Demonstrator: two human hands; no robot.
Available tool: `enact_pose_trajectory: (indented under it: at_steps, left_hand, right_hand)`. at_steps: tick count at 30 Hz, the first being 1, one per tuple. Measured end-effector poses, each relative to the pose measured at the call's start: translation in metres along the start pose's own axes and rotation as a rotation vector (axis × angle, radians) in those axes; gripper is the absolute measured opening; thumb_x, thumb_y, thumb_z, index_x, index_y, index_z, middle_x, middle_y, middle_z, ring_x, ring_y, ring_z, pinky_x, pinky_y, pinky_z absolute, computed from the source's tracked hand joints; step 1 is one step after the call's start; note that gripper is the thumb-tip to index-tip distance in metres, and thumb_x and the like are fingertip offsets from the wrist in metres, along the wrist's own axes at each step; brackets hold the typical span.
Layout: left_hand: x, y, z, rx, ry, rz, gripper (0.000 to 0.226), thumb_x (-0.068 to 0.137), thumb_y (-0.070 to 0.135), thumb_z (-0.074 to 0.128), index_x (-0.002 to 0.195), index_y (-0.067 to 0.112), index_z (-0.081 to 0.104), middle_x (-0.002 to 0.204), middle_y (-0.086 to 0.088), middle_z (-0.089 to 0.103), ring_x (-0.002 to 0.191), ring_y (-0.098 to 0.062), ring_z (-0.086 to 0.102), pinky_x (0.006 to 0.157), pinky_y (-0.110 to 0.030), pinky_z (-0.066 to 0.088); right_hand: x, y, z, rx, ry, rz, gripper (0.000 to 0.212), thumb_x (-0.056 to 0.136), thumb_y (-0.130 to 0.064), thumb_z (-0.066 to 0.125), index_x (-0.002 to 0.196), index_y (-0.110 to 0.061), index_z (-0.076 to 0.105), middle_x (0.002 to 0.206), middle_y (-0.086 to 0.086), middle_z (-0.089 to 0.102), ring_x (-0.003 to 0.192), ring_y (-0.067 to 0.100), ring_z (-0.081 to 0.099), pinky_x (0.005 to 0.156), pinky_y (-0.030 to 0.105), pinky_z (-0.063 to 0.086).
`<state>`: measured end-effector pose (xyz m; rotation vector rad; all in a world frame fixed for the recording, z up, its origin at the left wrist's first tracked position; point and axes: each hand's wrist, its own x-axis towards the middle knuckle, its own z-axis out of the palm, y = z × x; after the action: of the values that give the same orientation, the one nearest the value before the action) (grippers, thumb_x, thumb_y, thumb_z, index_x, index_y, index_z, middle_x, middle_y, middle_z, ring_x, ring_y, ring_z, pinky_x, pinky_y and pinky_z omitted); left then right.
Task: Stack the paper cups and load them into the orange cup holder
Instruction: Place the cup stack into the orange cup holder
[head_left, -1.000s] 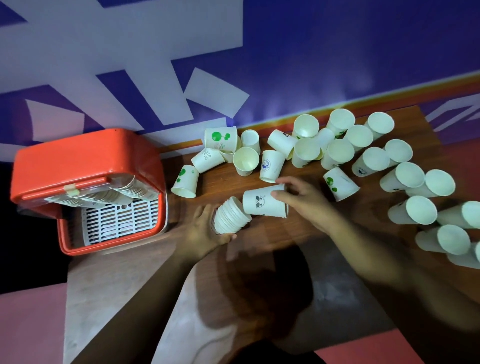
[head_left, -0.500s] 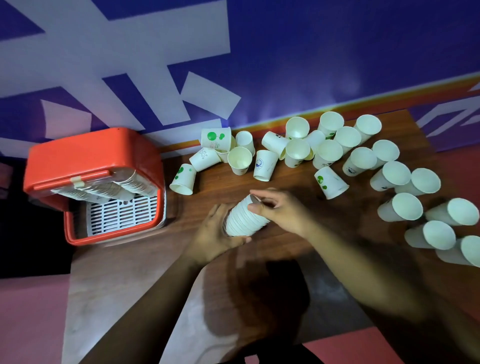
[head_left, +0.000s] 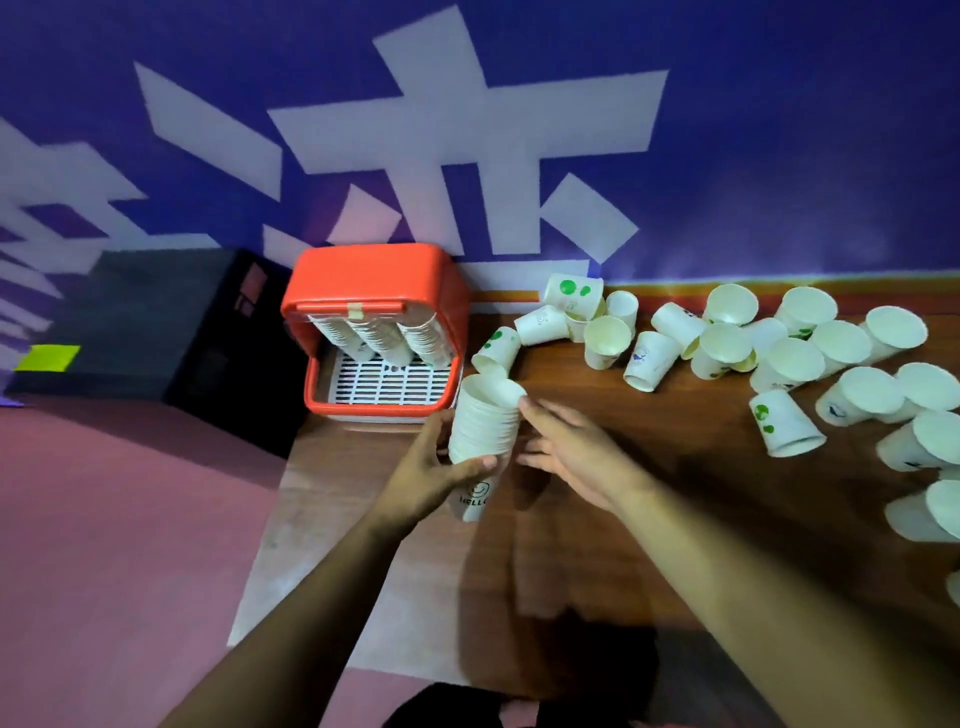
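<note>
Gripped in the left hand (head_left: 441, 467), fingers and thumb curled round its lower half: a nested stack of paper cups (head_left: 485, 421), white, thin-walled, banded down its side by many close-set rims. Tapered form, wide at the far end and narrow at the near end (a smiley and the word HELLO on the bottom cup). Long axis running near to far, tilted a little off upright; open mouth facing far and up, base toward the person. Held over the left part of the wooden table (head_left: 623, 519), just near and right of the front of the orange cup holder (head_left: 374, 275).

Right hand (head_left: 571, 452) just right of the stack, fingers straight and loosely spread, holding nothing. Index fingertip close by the top rim; contact impossible to tell.

Holder of glossy moulded plastic, a rounded box open at the front. Inside, three slanting rows of nested cups (head_left: 374, 338), mouths down toward a white slotted grille (head_left: 389, 384). Strip of tape (head_left: 356, 310) on the lid's front edge.

Table brown, smooth, wood-grained. Far and right on it, scattered loose cups (head_left: 727, 343), some upright, many on their sides, a few with green dots or blue prints.

Beyond, a blue wall (head_left: 779, 130) with white angular shapes; at far left, a matte black box (head_left: 156, 322).
</note>
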<state>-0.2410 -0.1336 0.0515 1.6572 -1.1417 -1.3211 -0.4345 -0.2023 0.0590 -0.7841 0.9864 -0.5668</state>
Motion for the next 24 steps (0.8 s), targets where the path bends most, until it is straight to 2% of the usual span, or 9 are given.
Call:
enact_pose_trajectory:
  at_steps: [2, 3, 7, 12, 14, 17, 20, 22, 24]
  left_hand:
    - [-0.005, -0.003, -0.022, 0.025, 0.034, 0.028, 0.07, 0.065, 0.041, 0.086, 0.126, 0.026, 0.055, 0.121, 0.004, 0.068, 0.114, -0.013, 0.064, 0.101, -0.048, 0.05]
    - [-0.007, -0.005, -0.034, 0.033, 0.05, 0.041, 0.069, 0.064, 0.041, 0.086, 0.125, 0.026, 0.057, 0.12, 0.004, 0.069, 0.112, -0.014, 0.064, 0.101, -0.047, 0.05]
    - [-0.008, -0.014, -0.079, 0.049, 0.074, 0.085, 0.067, 0.064, 0.039, 0.086, 0.125, 0.024, 0.061, 0.118, 0.0, 0.071, 0.109, -0.018, 0.066, 0.1, -0.046, 0.051]
    - [0.003, -0.029, -0.137, 0.001, 0.1, 0.122, 0.07, 0.068, 0.034, 0.085, 0.13, 0.019, 0.056, 0.121, 0.0, 0.069, 0.112, -0.017, 0.065, 0.099, -0.042, 0.052]
    - [0.011, -0.032, -0.161, -0.024, 0.099, 0.146, 0.072, 0.072, 0.026, 0.086, 0.135, 0.018, 0.051, 0.126, 0.002, 0.066, 0.115, -0.014, 0.064, 0.099, -0.036, 0.052]
    - [0.028, -0.036, -0.191, -0.012, 0.041, 0.181, 0.067, 0.079, 0.013, 0.082, 0.137, 0.02, 0.05, 0.131, 0.0, 0.064, 0.12, -0.016, 0.061, 0.103, -0.039, 0.05]
    - [0.05, -0.038, -0.224, 0.048, 0.006, 0.225, 0.065, 0.08, 0.017, 0.081, 0.138, 0.025, 0.051, 0.131, 0.004, 0.063, 0.122, -0.016, 0.06, 0.103, -0.04, 0.049]
    - [0.063, -0.036, -0.24, 0.088, -0.008, 0.259, 0.061, 0.079, 0.018, 0.08, 0.131, 0.037, 0.056, 0.127, 0.006, 0.065, 0.117, -0.017, 0.063, 0.1, -0.04, 0.051]
    - [0.077, -0.035, -0.252, 0.122, -0.032, 0.284, 0.059, 0.078, 0.016, 0.078, 0.124, 0.047, 0.058, 0.121, 0.008, 0.068, 0.111, -0.019, 0.065, 0.098, -0.04, 0.053]
  right_hand:
    - [0.006, 0.0, 0.02, -0.036, -0.013, -0.014, 0.081, 0.079, -0.049, 0.073, 0.144, -0.014, 0.042, 0.14, 0.006, 0.05, 0.124, 0.029, 0.052, 0.102, 0.045, 0.049]
    - [0.008, -0.001, 0.032, -0.053, -0.031, -0.028, 0.077, 0.082, -0.045, 0.071, 0.144, -0.012, 0.041, 0.139, 0.004, 0.05, 0.125, 0.024, 0.052, 0.102, 0.043, 0.049]
    - [0.024, 0.001, 0.077, -0.125, -0.068, -0.055, 0.028, 0.091, -0.033, 0.065, 0.118, -0.027, 0.06, 0.124, -0.005, 0.062, 0.116, 0.013, 0.058, 0.102, 0.039, 0.048]
    - [0.051, 0.005, 0.143, -0.161, -0.028, -0.072, 0.053, 0.092, -0.035, 0.065, 0.141, -0.028, 0.047, 0.135, 0.0, 0.058, 0.12, 0.017, 0.057, 0.103, 0.041, 0.046]
    - [0.066, 0.007, 0.163, -0.164, -0.004, -0.082, 0.046, 0.093, -0.03, 0.063, 0.137, -0.029, 0.05, 0.13, 0.005, 0.061, 0.118, 0.019, 0.06, 0.104, 0.042, 0.046]
    - [0.085, 0.005, 0.182, -0.206, 0.032, -0.119, 0.043, 0.094, -0.024, 0.063, 0.134, -0.032, 0.05, 0.124, 0.01, 0.063, 0.114, 0.018, 0.062, 0.101, 0.041, 0.049]
    - [0.108, 0.005, 0.204, -0.312, 0.06, -0.161, 0.044, 0.087, -0.034, 0.07, 0.124, -0.049, 0.052, 0.133, 0.002, 0.059, 0.122, 0.013, 0.056, 0.103, 0.041, 0.048]
    - [0.125, 0.008, 0.211, -0.332, 0.089, -0.175, 0.06, 0.083, -0.035, 0.072, 0.137, -0.04, 0.046, 0.14, -0.004, 0.051, 0.13, 0.013, 0.048, 0.109, 0.045, 0.042]
    - [0.137, 0.008, 0.218, -0.355, 0.115, -0.188, 0.067, 0.089, -0.025, 0.07, 0.147, -0.026, 0.037, 0.14, -0.008, 0.043, 0.131, 0.009, 0.041, 0.11, 0.038, 0.04]
